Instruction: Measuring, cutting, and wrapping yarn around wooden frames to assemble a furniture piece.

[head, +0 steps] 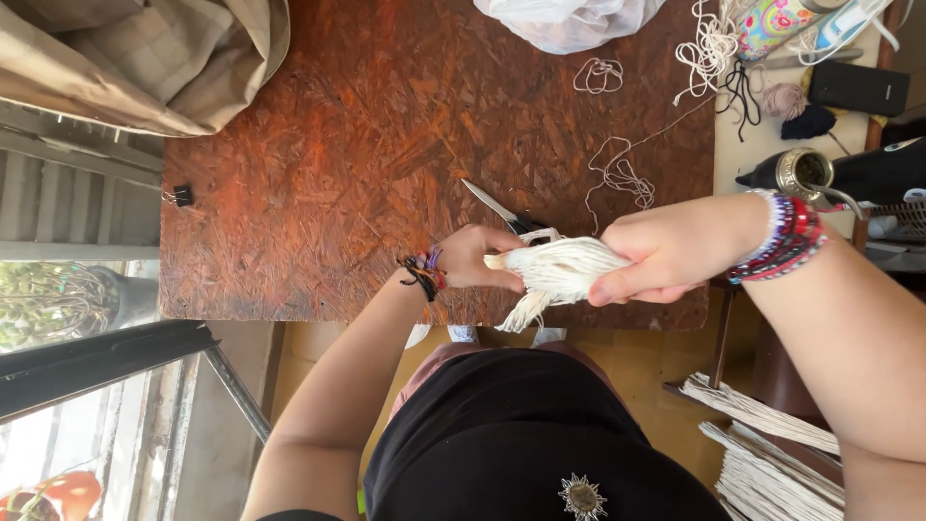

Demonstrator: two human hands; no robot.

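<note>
A thick bundle of cream cotton cord hangs over the front edge of a reddish chipboard table. My right hand is closed around the bundle's right end. My left hand grips the bundle's left end, close to a pair of scissors with black handles that lies on the table just behind it. Both wrists wear bead bracelets. The bundle's loose ends fan downward below my left hand.
Loose cord scraps and a white plastic bag lie at the table's far side. Grey cloth drapes the far left corner. A side table on the right holds a cup and small items. Cut cord bundles lie on the floor.
</note>
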